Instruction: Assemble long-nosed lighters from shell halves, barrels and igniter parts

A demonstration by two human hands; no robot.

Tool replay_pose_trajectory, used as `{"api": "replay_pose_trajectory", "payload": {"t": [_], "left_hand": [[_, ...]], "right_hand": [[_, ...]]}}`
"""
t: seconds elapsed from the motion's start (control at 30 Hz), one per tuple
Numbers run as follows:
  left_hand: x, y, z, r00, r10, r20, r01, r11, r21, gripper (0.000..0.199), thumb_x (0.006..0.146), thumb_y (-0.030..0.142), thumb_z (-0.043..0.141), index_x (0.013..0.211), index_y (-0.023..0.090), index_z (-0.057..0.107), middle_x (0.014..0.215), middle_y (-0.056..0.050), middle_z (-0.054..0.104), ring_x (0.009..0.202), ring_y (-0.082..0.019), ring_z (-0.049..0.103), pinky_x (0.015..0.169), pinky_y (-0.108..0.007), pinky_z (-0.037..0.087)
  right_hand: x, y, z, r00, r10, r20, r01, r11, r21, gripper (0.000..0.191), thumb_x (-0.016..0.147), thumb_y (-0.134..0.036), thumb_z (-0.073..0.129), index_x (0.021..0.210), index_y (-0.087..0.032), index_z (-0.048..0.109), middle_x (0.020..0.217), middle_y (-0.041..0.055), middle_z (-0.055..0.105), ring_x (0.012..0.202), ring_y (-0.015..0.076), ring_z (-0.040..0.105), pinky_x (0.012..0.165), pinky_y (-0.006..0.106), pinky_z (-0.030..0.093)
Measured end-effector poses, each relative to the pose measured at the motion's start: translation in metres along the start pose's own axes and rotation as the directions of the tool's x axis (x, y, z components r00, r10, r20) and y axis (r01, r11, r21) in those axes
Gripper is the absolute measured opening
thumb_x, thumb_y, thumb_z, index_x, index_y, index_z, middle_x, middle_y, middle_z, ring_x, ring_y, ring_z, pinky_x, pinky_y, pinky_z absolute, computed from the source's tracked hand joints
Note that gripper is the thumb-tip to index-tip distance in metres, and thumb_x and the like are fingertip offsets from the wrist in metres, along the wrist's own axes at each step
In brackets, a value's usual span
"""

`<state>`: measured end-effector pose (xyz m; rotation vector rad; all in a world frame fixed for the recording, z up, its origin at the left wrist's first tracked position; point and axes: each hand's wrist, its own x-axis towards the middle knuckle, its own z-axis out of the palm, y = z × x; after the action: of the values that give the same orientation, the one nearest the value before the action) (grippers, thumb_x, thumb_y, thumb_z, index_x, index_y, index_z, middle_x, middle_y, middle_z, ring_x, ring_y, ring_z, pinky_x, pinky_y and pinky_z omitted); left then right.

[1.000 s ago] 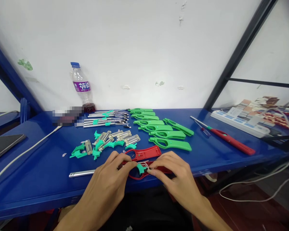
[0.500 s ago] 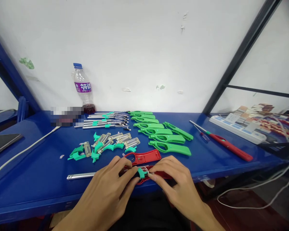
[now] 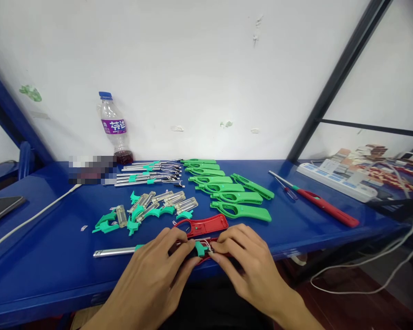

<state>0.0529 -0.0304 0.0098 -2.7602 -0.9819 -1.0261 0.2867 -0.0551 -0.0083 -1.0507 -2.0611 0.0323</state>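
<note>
Near the table's front edge, my left hand [image 3: 158, 270] is closed around a red lighter casing half, its fingertips beside a green trigger [image 3: 200, 249]. A metal lighter tube [image 3: 114, 251] sticks out to the left from under that hand. My right hand [image 3: 249, 266] pinches thumb and fingers together at thin white wires [image 3: 207, 244] right of the trigger. Most of the casing is hidden by both hands. Just behind them lies the other red casing half [image 3: 209, 225], its inner side up.
Behind lie green lighter casings [image 3: 241, 211], metal tubes with wires [image 3: 137, 178], and clear fuel tanks [image 3: 186, 204] among green triggers. To the right are a finished-looking red lighter [image 3: 326, 207], a screwdriver [image 3: 290, 193] and a power strip [image 3: 337, 181]. A bottle [image 3: 115, 133] stands by the wall.
The camera view has shifted slightly. My right fingertips have moved a little at the white wires beside the trigger; my left hand keeps its hold.
</note>
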Motion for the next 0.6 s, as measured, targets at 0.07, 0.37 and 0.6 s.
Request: {"api": "replay_pose_trajectory", "payload": {"t": [0.07, 0.37, 0.6], "left_hand": [[-0.0002, 0.0002, 0.0003, 1.000, 0.000, -0.005, 0.000, 1.000, 0.009, 0.020, 0.109, 0.021, 0.045, 0.107, 0.022, 0.065, 0.099, -0.005, 0.067, 0.086, -0.022, 0.066, 0.072, -0.033, 0.056], [-0.0054, -0.0044, 0.0032, 0.999, 0.031, -0.012, -0.030, 0.997, 0.072, 0.021, 0.109, 0.023, 0.042, 0.107, 0.023, 0.064, 0.097, -0.005, 0.068, 0.081, -0.022, 0.068, 0.065, -0.032, 0.058], [-0.0049, -0.0030, 0.0047, 1.000, 0.021, 0.010, -0.021, 0.997, 0.080, 0.023, 0.108, 0.022, 0.043, 0.107, 0.024, 0.066, 0.095, -0.005, 0.069, 0.084, -0.023, 0.069, 0.068, -0.034, 0.061]], "right_hand": [[-0.0012, 0.0012, 0.0009, 0.999, -0.044, 0.003, 0.044, 0.998, -0.051, 0.003, 0.103, -0.019, 0.064, 0.104, -0.020, 0.067, 0.098, 0.0066, 0.072, 0.088, 0.0223, 0.063, 0.078, 0.038, 0.049], [-0.0007, -0.0001, -0.0003, 0.996, -0.093, 0.011, 0.093, 0.993, -0.078, 0.002, 0.101, -0.020, 0.067, 0.100, -0.021, 0.068, 0.096, 0.0052, 0.072, 0.086, 0.0205, 0.061, 0.074, 0.036, 0.049], [-0.0008, 0.0013, 0.0009, 0.998, -0.059, -0.011, 0.058, 0.998, -0.036, 0.005, 0.101, -0.018, 0.066, 0.100, -0.021, 0.069, 0.097, 0.0057, 0.072, 0.086, 0.0203, 0.063, 0.075, 0.036, 0.052]]}}
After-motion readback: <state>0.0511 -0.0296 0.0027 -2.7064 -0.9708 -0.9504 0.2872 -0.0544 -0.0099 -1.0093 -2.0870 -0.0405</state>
